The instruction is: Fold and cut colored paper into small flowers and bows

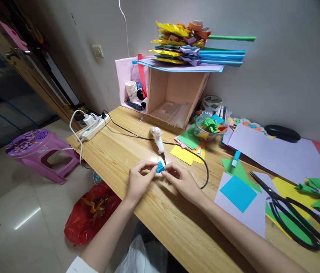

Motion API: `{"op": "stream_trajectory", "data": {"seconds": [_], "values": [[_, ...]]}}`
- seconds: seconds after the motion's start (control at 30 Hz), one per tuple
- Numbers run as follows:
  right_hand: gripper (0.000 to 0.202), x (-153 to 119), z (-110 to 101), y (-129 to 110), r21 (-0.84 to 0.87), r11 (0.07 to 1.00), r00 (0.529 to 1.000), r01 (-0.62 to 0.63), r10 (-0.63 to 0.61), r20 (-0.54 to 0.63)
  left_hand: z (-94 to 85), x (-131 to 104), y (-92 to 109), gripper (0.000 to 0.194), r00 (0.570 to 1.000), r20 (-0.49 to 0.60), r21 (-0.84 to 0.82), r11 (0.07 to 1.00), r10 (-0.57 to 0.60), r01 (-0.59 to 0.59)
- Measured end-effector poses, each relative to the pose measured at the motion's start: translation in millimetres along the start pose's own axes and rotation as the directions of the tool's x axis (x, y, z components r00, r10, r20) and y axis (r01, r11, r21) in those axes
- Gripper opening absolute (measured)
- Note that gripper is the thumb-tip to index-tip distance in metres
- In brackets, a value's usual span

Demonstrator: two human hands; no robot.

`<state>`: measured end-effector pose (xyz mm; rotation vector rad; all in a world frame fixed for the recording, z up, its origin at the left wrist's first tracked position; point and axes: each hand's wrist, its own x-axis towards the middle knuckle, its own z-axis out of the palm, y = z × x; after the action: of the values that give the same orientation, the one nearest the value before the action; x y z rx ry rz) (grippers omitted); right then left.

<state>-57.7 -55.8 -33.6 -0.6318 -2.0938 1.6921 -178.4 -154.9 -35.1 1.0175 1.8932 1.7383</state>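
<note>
A small folded piece of blue paper (160, 167) is held between both hands above the wooden table. My left hand (139, 179) pinches its left side with thumb and forefinger. On its right side, my right hand (181, 179) pinches it the same way. Just behind the paper lies a white glue gun (157, 139) with a black cord, its lower end close to my fingers. To the right, a flat blue paper square (238, 193) rests on a lilac sheet (258, 224).
Black scissors (293, 212) lie on coloured paper at right. Behind stand a bowl of scraps (202, 132) and a cardboard box (160, 89) topped with paper flowers (177, 43). A power strip (94, 129) sits at the table's left corner; a black cord crosses the table.
</note>
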Motion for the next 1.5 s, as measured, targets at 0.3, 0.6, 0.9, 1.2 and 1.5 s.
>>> {"op": "stream_trajectory", "data": {"seconds": [0.3,0.6,0.9,1.2,1.5], "values": [[0.021,7,-7,2,-0.038,0.999,0.999,0.017,-0.018,-0.048,0.7,-4,5,0.011,0.995,0.094,0.03,0.999,0.025,-0.028],[0.015,6,-9,-2,-0.181,0.983,0.997,0.028,-0.04,-0.063,1.9,-5,2,0.014,0.994,0.108,0.06,0.998,-0.018,0.012],[0.011,9,-13,-5,-0.296,0.953,0.998,0.059,-0.059,0.007,2.4,-4,3,0.018,0.99,0.131,0.028,0.999,-0.049,0.045],[0.025,9,-17,-11,-0.297,0.953,0.998,-0.052,0.055,0.0,0.9,-3,0,0.022,0.992,0.127,0.05,0.999,-0.015,0.008],[0.013,7,-8,0,-0.146,0.97,0.979,-0.195,0.201,0.029,1.4,-5,-3,0.014,0.996,0.083,-0.006,0.999,-0.035,0.036]]}}
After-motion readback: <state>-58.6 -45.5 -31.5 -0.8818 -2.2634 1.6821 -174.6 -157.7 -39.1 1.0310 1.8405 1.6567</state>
